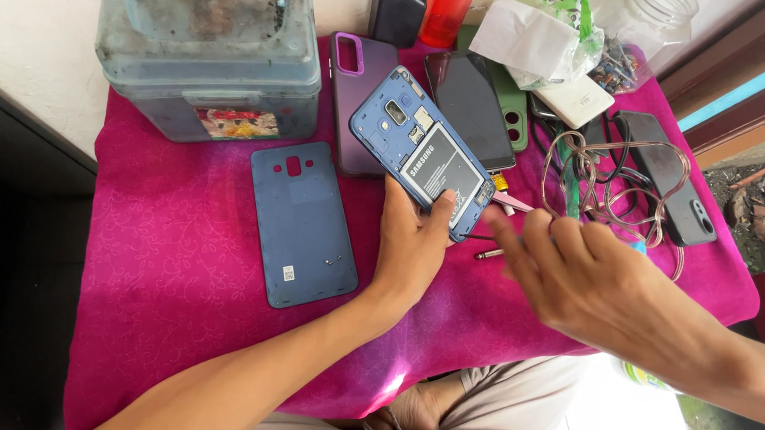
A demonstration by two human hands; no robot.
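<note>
Phone (423, 152) in my left hand (412, 244), gripped at its lower end and tilted up over the tabletop (184, 252), just above centre. Its back cover (302, 221) is already off and lies flat at nine o'clock from the phone, well apart; battery (440, 172) sits exposed, not yet lifted. My right hand (591, 278) hovers open and empty at four o'clock, blurred, near a small tool (489, 254). I judge the opening done, inner work remaining.
</note>
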